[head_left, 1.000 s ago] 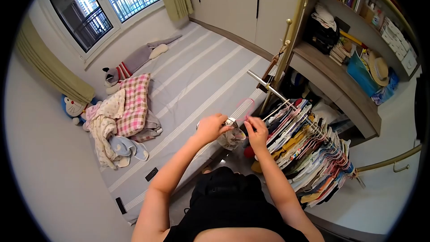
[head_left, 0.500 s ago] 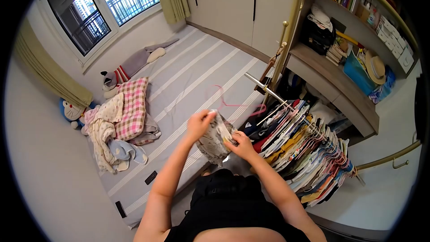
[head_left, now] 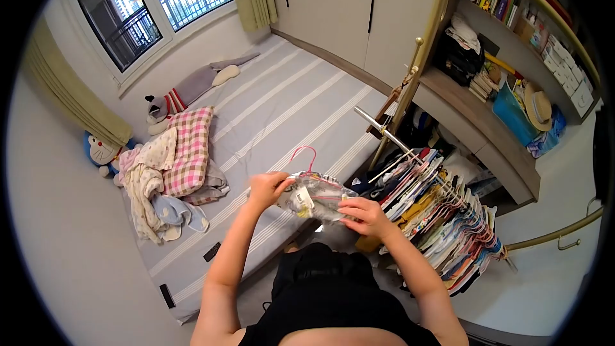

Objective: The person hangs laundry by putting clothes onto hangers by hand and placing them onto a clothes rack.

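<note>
Between my hands is a grey patterned garment [head_left: 328,208] with a white tag inside it. A pink clothes hanger [head_left: 312,154] sits within the garment, its hook sticking up toward the bed. My left hand [head_left: 269,189] pinches the garment's left edge by the hanger. On the other side, my right hand [head_left: 365,214] grips the right end of the garment, thumb on top. Part of the hanger's bar is covered by the cloth.
A striped bed [head_left: 288,112] spreads ahead, with a checked pillow [head_left: 191,147], a blanket [head_left: 147,170] and a plush dog [head_left: 192,90]. To my right stands a metal rail [head_left: 391,134] packed with hung clothes [head_left: 435,218]. Behind it is a desk [head_left: 474,112].
The pink hanger, blurred above the garment earlier, now lies inside it with its hook upright. My hands have spread farther apart, stretching the garment sideways; my left hand moved left and my right hand right.
</note>
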Tool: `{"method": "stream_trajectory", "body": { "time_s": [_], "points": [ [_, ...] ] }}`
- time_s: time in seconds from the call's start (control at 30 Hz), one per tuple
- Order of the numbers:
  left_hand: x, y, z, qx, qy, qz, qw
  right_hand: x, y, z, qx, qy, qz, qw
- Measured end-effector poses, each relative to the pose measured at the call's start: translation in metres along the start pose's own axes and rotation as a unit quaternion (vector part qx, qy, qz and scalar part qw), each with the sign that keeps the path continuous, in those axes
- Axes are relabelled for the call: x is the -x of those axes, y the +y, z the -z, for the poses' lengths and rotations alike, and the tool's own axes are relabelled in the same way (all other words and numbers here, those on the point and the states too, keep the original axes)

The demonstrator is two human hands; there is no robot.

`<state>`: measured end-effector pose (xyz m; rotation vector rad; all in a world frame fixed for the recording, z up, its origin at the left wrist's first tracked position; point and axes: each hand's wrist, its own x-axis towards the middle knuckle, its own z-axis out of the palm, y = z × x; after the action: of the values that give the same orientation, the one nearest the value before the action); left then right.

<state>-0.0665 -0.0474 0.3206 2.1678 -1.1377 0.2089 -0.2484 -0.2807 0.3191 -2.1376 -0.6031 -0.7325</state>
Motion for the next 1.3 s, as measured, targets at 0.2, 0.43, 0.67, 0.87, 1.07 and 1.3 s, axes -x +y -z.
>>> {"method": "stream_trajectory", "body": {
  "time_s": [0.2,0.43,0.67,0.87,1.07,1.3],
  "points": [
    [0.000,0.012,-0.031,0.120,0.019,-0.034,0.992,0.004,0.027,-0.026,0.203,0.125,-0.203,0.949],
    [0.000,0.015,-0.058,0.080,0.052,-0.080,0.992,0.011,0.033,-0.023,0.105,0.104,-0.188,0.971],
    [-0.006,-0.003,-0.059,0.014,0.050,-0.060,0.997,0.038,0.032,-0.018,-0.153,0.207,-0.445,0.858],
    [-0.001,-0.014,-0.116,0.131,-0.020,0.097,0.986,0.074,0.044,-0.073,-0.308,0.225,-0.491,0.783],
    [0.009,-0.003,-0.173,0.275,-0.240,0.185,0.913,0.084,0.074,-0.123,-0.474,0.302,-0.497,0.662],
    [-0.046,-0.014,-0.183,0.314,-0.226,0.113,0.915,0.036,0.120,-0.113,-0.495,0.455,-0.454,0.584]
  ]
}}
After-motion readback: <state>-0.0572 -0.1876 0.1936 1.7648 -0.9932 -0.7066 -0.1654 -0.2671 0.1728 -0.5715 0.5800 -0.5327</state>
